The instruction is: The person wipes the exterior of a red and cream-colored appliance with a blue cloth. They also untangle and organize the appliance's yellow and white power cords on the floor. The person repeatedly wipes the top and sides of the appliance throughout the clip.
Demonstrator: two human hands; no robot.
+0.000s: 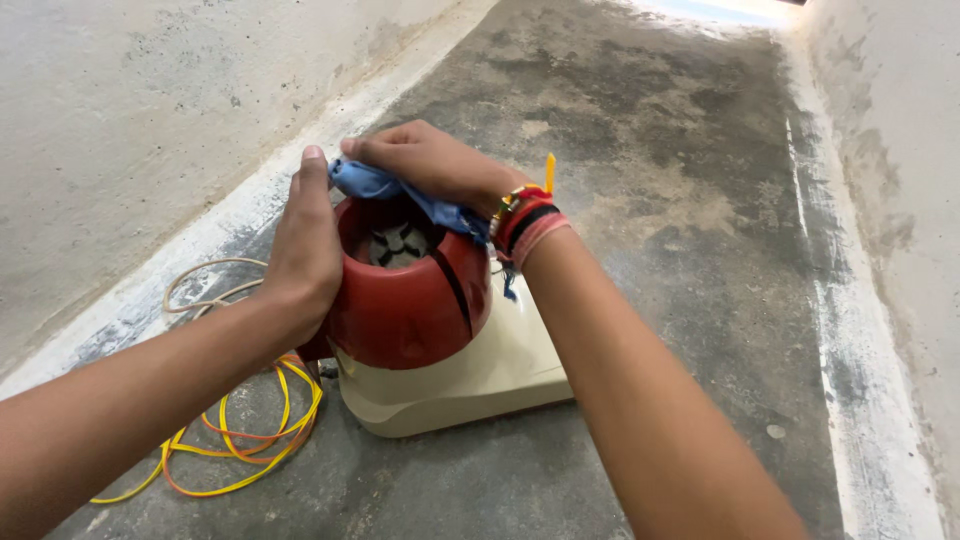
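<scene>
Wiping step: left hand (300, 250) clasps the red bowl (410, 290) on its cream base (480, 375), on the floor (680, 250); right hand (430, 160) presses a blue cloth (375, 185), probably pinched, on the rim. Next calls for rotating grip.

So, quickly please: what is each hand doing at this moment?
Left hand: wrapped around the side of the red bowl, gripping it.
Right hand: closed on a blue cloth, pressing it on the bowl's rim.

A grey, stained concrete floor (650, 150) carries a cream appliance base (470, 375) at centre frame (red drum on top) and yellow-orange coiled wires (250, 435) at lower left.
</scene>
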